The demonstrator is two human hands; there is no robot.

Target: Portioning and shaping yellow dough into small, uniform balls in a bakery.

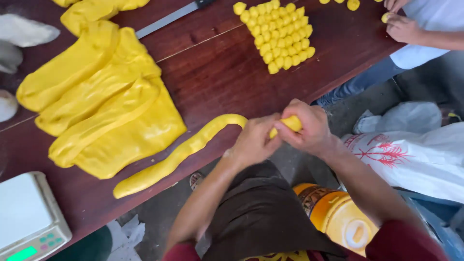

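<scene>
A long rope of yellow dough [179,155] lies across the near edge of the dark wooden table [227,77], curving up to the right where its end runs into the person's hands. The left hand [253,140] is closed around that end of the rope, and the right hand [309,128] is closed on a small piece of dough [289,123] pinched between thumb and fingers, just off the table edge. The two hands touch each other, with the piece sitting between them above the person's dark apron [261,212].

To the left of the rope, a large heap of folded dough slabs [104,104] covers much of the table, well apart from the hands. Beyond the hands, toward the far edge, a tight cluster of small dough balls [279,34] is laid in rows. A long knife [169,18] lies at an angle near the heap's top. A digital scale [29,220] sits at the near left corner. At the far right, another person's hand [403,28] holds a small yellow ball at the table edge. Below the right arm stands an orange plastic jar [338,217], and a white plastic bag [411,157] lies on the floor to the right
</scene>
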